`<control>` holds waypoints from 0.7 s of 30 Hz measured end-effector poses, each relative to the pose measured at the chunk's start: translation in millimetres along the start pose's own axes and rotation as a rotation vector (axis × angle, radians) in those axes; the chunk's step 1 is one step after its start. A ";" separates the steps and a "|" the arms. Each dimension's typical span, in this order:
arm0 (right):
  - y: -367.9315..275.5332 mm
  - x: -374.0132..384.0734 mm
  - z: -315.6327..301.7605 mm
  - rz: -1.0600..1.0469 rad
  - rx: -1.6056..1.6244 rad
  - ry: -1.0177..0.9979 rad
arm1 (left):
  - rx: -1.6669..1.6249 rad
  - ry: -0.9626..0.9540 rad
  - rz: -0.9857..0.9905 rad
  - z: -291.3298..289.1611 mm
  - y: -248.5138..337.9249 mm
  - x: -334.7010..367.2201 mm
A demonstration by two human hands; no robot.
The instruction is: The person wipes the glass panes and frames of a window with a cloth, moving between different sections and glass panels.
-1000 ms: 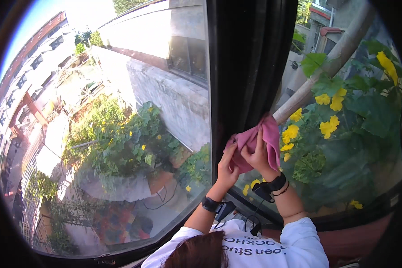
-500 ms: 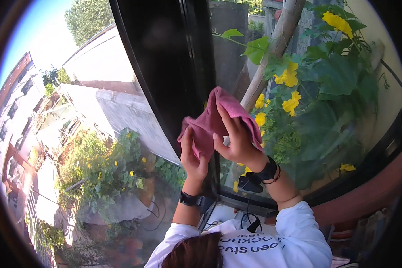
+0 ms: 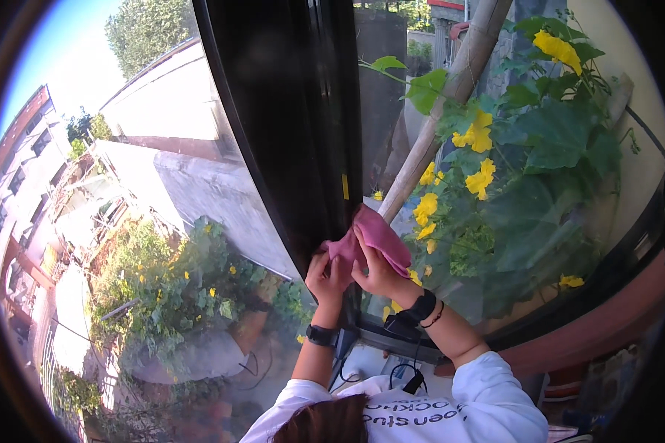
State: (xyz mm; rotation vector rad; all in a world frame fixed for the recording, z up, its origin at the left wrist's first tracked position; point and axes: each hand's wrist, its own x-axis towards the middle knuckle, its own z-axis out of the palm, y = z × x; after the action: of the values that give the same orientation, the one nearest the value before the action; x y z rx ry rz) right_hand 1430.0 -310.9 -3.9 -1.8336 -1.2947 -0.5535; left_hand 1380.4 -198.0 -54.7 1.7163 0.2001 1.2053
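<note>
A pink cloth (image 3: 383, 238) is stretched between my two hands, in front of the black window frame (image 3: 292, 111) and the edge of the right-hand glass. My left hand (image 3: 326, 282) pinches its lower left end, fingers bent. My right hand (image 3: 377, 275) grips the wider right part, fingers lying along the fabric and thumb pointing toward the left hand. The cloth is partly folded, and its far side is hidden. Whether it touches the frame or the glass I cannot tell. Dark bands sit on both my wrists.
Glass panes flank the frame. Behind the right one are a slanting wooden pole (image 3: 451, 103), broad leaves and yellow flowers (image 3: 480, 179). A garden and a pale wall (image 3: 207, 196) show through the left. Below my hands, a black cable (image 3: 408, 369) hangs by a white ledge.
Both hands have come down toward me with the cloth, from higher on the frame. More of the frame and a small yellow strip on it now show.
</note>
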 end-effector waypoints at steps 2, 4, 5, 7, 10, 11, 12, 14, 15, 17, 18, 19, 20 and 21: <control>-19.5 29.6 -17.6 -0.118 -0.105 0.117 | -0.064 0.119 0.127 0.4 13.1 23.5; -39.1 69.7 -38.5 -0.315 -0.171 0.201 | -0.202 0.193 0.232 2.6 49.5 53.2; -51.2 86.8 -51.2 -0.326 -0.203 0.195 | -0.250 0.180 0.217 6.6 62.0 63.4; -76.8 117.5 -61.0 -0.287 -0.200 0.196 | -0.273 0.153 0.212 -0.4 83.1 78.1; -60.5 127.6 -39.4 -0.300 -0.183 0.411 | -0.172 0.146 0.048 11.6 85.8 70.8; -55.2 117.5 -38.4 -0.255 -0.287 0.334 | -0.066 0.173 0.164 19.4 71.4 66.6; -53.8 103.6 -33.8 -0.211 -0.299 0.307 | 0.013 0.238 0.242 26.1 62.6 56.1; -46.4 77.5 -15.1 -0.132 -0.306 0.244 | 0.111 0.259 0.220 26.8 17.4 28.1; -42.9 63.3 -1.8 -0.128 -0.254 0.238 | 0.116 0.207 0.176 20.5 7.5 16.1; -32.8 34.1 12.5 -0.114 -0.182 0.166 | 0.170 0.107 0.132 16.8 -12.3 -7.2; -29.6 25.5 16.5 -0.093 -0.116 0.118 | 0.240 0.059 0.124 13.4 -25.8 -17.9; -28.5 25.5 15.0 -0.091 -0.115 0.120 | 0.217 0.006 0.095 7.9 -25.5 -18.9; -28.3 26.7 12.0 -0.102 -0.067 0.140 | 0.218 0.005 0.097 7.7 -25.0 -16.1; -29.3 28.8 8.2 -0.113 -0.020 0.160 | 0.161 0.022 0.115 8.6 -23.6 -10.8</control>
State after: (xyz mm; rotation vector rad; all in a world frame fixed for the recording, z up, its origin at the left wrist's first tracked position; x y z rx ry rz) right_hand 1413.2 -283.5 23.0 -1.7022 -1.2933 -0.7606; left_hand 1390.7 -198.2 -80.0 1.8760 0.2193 1.3227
